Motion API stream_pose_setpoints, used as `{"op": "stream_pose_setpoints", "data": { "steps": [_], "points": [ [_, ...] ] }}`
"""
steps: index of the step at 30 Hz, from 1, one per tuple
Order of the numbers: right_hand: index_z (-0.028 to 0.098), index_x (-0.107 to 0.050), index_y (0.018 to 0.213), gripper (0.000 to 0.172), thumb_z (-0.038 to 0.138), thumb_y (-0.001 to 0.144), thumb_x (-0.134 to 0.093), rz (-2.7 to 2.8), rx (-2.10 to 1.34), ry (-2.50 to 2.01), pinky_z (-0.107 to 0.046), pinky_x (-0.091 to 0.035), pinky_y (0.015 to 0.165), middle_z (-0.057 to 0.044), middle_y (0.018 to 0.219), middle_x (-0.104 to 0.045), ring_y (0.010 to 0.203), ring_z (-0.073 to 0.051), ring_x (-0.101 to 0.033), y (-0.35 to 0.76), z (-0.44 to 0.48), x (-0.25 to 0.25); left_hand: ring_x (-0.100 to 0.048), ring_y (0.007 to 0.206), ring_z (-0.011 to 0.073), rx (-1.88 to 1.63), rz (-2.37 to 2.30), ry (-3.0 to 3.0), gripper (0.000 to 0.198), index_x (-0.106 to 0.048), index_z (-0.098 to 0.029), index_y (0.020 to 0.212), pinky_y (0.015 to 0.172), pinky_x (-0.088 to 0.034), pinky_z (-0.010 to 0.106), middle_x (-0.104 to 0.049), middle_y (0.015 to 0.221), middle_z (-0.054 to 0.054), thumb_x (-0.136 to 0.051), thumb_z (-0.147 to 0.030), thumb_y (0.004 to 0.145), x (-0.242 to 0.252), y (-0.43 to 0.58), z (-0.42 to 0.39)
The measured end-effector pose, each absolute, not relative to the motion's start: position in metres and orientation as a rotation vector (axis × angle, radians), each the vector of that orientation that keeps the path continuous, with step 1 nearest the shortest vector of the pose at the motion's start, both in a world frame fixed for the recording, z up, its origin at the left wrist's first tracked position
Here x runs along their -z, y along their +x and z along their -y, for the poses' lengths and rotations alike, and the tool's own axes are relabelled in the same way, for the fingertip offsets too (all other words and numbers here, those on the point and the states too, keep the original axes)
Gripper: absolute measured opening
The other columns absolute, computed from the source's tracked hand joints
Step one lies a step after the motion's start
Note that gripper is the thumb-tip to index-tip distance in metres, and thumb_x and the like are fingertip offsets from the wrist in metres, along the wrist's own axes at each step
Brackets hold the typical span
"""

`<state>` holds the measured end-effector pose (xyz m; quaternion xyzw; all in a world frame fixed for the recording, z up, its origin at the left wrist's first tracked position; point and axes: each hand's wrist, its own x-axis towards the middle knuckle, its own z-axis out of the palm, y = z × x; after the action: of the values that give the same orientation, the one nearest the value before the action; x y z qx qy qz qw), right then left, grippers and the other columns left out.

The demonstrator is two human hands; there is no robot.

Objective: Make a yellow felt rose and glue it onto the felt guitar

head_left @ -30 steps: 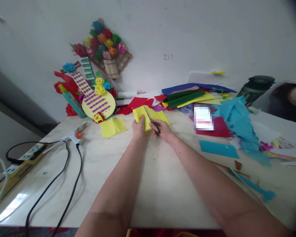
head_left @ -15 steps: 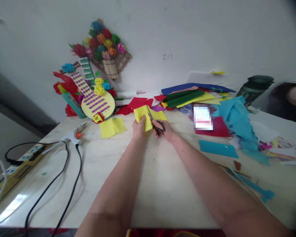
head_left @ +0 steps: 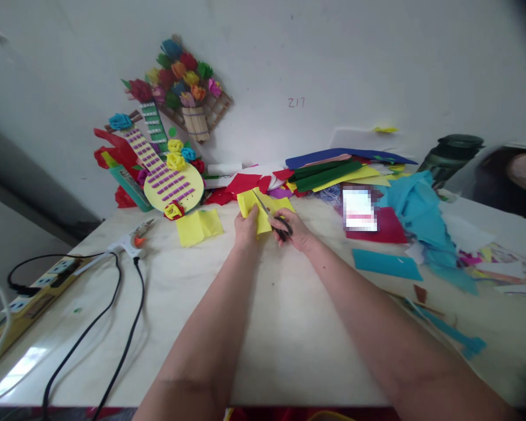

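Note:
In the middle of the table, my left hand (head_left: 246, 225) pinches a folded yellow crepe-like sheet (head_left: 264, 221) by its lower left part, thumb on top. My right hand (head_left: 295, 229) is closed around the dark handles of a pair of scissors (head_left: 269, 215). The blades lie across the yellow sheet and point up and to the left. More yellow sheet shows behind my right hand. To the left, a separate creased yellow piece (head_left: 199, 227) lies flat on the table.
A glue gun (head_left: 131, 244) with a black cord lies left, near a power strip (head_left: 39, 292). A guitar-shaped craft (head_left: 174, 190) leans at the back wall. Stacked coloured sheets (head_left: 328, 175) lie behind my hands. At right are a blue rectangle (head_left: 386, 264) and crumpled blue paper (head_left: 421, 204).
The scissors' blades have moved to the left over the yellow sheet and look more closed. My left hand keeps its hold on the sheet.

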<state>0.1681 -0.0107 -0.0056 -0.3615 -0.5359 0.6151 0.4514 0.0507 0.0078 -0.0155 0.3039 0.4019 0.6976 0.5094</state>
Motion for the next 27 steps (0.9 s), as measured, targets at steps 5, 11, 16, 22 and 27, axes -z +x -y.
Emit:
{"op": "stream_pose_setpoints", "data": {
  "steps": [5, 11, 16, 22, 27],
  "points": [
    [0.02, -0.039, 0.082, 0.039, 0.038, 0.06, -0.065, 1.316, -1.493, -0.93, -0.017, -0.036, 0.027, 0.01, 0.041, -0.049, 0.028, -0.007, -0.042, 0.167, 0.011, 0.006, -0.058, 0.055, 0.016, -1.697, -0.983, 0.717, 0.036, -0.056, -0.012, 0.082, 0.055, -0.046, 0.029, -0.062, 0.069, 0.006, -0.068, -0.034, 0.057, 0.014, 0.049, -0.006],
    [0.019, -0.042, 0.099, 0.046, 0.04, 0.064, -0.062, 1.369, -1.514, -0.868, -0.016, -0.036, 0.029, 0.01, 0.042, -0.05, 0.031, -0.008, -0.045, 0.167, 0.014, 0.006, -0.057, 0.053, 0.0154, -1.629, -0.955, 0.744, 0.042, -0.055, -0.011, 0.087, 0.053, -0.045, 0.028, -0.06, 0.065, 0.005, -0.068, -0.037, 0.057, 0.015, 0.048, -0.007],
    [0.015, -0.049, 0.086, 0.036, 0.047, 0.07, -0.054, 1.434, -1.486, -0.846, -0.014, -0.022, 0.026, 0.004, 0.045, -0.054, 0.032, -0.008, -0.048, 0.167, 0.015, 0.008, -0.055, 0.047, 0.014, -1.603, -0.946, 0.75, 0.038, -0.054, -0.011, 0.084, 0.049, -0.044, 0.027, -0.058, 0.059, 0.003, -0.068, -0.036, 0.058, 0.016, 0.049, -0.007],
    [0.015, -0.05, 0.077, 0.037, 0.052, 0.072, -0.05, 1.427, -1.446, -0.811, -0.016, -0.021, 0.028, 0.001, 0.049, -0.056, 0.035, -0.009, -0.051, 0.17, 0.008, 0.015, -0.055, 0.047, 0.0156, -1.594, -0.936, 0.812, 0.034, -0.055, -0.01, 0.078, 0.046, -0.044, 0.028, -0.059, 0.058, 0.005, -0.066, -0.037, 0.06, 0.015, 0.049, -0.005],
    [0.016, -0.05, 0.072, 0.038, 0.054, 0.068, -0.053, 1.416, -1.437, -0.865, -0.016, -0.02, 0.029, 0.002, 0.048, -0.055, 0.035, -0.008, -0.049, 0.169, 0.008, 0.014, -0.055, 0.046, 0.0147, -1.6, -0.984, 0.783, 0.034, -0.055, -0.011, 0.078, 0.046, -0.043, 0.026, -0.059, 0.057, 0.005, -0.068, -0.036, 0.058, 0.015, 0.05, -0.006]
  ]
}}
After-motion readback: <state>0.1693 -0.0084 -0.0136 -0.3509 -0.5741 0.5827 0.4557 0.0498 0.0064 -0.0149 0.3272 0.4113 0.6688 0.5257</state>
